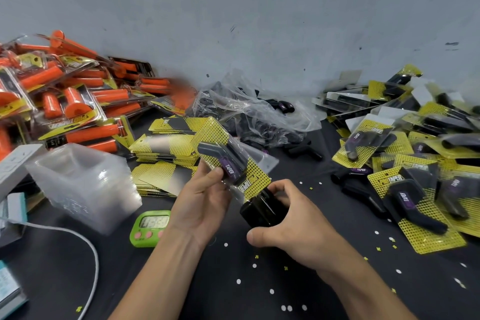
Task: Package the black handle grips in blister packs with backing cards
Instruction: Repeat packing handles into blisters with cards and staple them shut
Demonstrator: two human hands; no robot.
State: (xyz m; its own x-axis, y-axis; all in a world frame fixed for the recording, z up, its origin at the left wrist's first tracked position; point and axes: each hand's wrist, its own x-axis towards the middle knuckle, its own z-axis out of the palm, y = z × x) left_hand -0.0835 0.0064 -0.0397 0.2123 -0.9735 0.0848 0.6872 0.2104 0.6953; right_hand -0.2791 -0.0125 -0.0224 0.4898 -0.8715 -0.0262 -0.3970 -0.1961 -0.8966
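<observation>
- The step in hand seems to be the fastening: the left hand (205,205) grips the filled blister pack (215,135) with its thumb on the clear front, and the right hand (293,228) is curled round a black tool (262,212) at the lower edge of the pack
- Next, I judge, the tool must close squarely on that edge
- The black handle grip (220,154), bent in shape, sits in the shell over the yellow backing card (257,176), above the table (233,280)

The person works bare-handed. The left hand (202,205) and the right hand (293,223) are uncovered, and the fingernails that show look short and plain. The left forearm (155,275) and the right forearm (363,286) are slender and bare all the way to the lower edge of the view. Faint creases cross the left wrist.
</observation>
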